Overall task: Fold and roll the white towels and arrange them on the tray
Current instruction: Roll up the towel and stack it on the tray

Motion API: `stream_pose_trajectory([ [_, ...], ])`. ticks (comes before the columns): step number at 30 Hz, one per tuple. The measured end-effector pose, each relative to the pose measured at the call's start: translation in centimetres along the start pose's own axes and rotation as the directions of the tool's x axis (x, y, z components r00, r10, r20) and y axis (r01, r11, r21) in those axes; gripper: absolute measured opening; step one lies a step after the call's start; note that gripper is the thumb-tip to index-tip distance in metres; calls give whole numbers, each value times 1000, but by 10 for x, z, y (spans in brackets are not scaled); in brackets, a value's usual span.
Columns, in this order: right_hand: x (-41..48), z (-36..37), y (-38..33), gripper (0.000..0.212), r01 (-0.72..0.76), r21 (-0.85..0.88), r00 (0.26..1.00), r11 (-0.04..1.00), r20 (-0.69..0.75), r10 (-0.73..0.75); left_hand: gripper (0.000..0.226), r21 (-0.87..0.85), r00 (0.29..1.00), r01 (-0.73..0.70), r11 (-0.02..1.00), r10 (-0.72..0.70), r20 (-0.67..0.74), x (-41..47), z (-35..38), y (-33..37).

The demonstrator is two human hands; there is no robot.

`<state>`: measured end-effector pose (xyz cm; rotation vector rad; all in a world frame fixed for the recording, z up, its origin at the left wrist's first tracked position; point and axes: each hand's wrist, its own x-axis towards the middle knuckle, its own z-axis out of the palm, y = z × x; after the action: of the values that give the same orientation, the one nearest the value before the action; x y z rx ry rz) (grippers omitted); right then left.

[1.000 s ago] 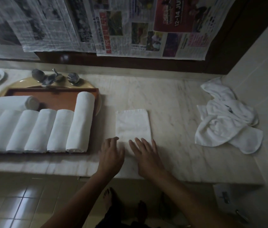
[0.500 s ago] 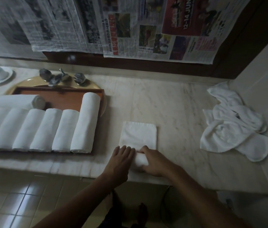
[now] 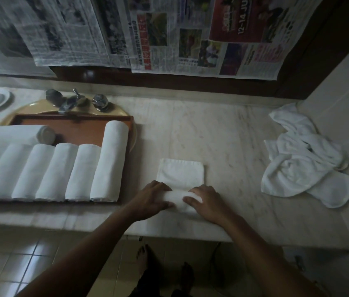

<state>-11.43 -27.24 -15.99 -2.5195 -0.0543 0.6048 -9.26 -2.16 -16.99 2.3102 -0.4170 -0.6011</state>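
So that it rolls evenly, the left hand (image 3: 154,197) and right hand (image 3: 206,203) seemingly curl round the towel (image 3: 181,174) at its rolled end, near the front edge of the worktop (image 3: 233,146).

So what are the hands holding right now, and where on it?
The left hand and right hand grip the white towel by its rolled near end.

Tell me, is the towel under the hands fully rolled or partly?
The towel is partly rolled: its near end is a roll held by the left hand and right hand; its far part lies flat.
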Motion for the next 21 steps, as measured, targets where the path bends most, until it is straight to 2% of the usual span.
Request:
stream_pose_trajectory([
  [3,-3,5,-9,47,61,-176,981,983,-170,-92,60,31,998,40,999,-41,37,10,-3,4],
  [5,-14,16,-18,40,159,-258,910,953,-336,-243,68,56,996,65,996,-68,57,18,-8,8],
  [6,-21,24,-21,41,185,-300,880,936,-373,-293,69,58,996,65,996,-69,59,21,-10,8],
  [7,-25,32,-22,48,191,-340,872,921,-372,-318,66,54,996,64,996,-67,65,23,-12,8],
  [9,-27,44,-20,74,159,-396,918,904,-277,-283,53,40,996,81,996,-83,39,26,-12,11],
  [12,-20,45,-14,95,130,-453,945,882,-211,-248,49,193,989,63,979,-35,-144,22,-8,22],
  [13,-15,43,-12,96,132,-466,945,875,-206,-252,49,272,983,15,962,35,-179,22,-6,24],
  [15,-7,38,-11,95,136,-488,945,862,-198,-262,49,374,984,-77,924,131,-122,22,-4,22],
  [17,0,29,-11,89,160,-490,951,857,-155,-266,55,376,994,-65,924,93,-58,23,-8,14],
  [21,8,11,-16,82,219,-447,962,867,-48,-267,65,308,998,22,951,-4,-59,17,-17,0],
])
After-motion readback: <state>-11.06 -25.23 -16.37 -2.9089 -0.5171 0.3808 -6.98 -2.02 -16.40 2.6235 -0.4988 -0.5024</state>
